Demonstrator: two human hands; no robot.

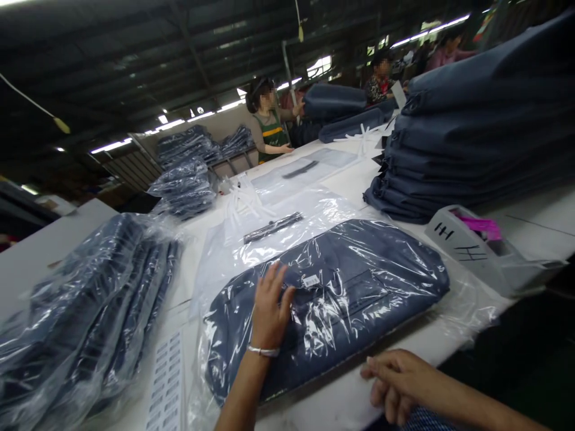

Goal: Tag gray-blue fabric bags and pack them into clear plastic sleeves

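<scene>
A dark blue fabric item, perhaps a flattened bag, lies in a clear plastic bag (359,281) on the white table in front of me. A small white barcode label (311,280) sits near its middle. My left hand (271,308) rests on the plastic left of the label, fingers spread. Close to the table's front edge, my right hand (399,383) is closed, thumb against the curled fingers, just below the packed item. Whether something thin is pinched in it cannot be made out. Beyond the item, a dark strip (273,227) lies on more clear plastic.
Several plastic-packed blue items (90,311) are piled at left, beside a sheet of barcode labels (166,383). A tall stack of blue fabric items (471,137) stands at right, behind a grey plastic bin (480,251). Across the table, a person in a green apron (272,129) handles blue items.
</scene>
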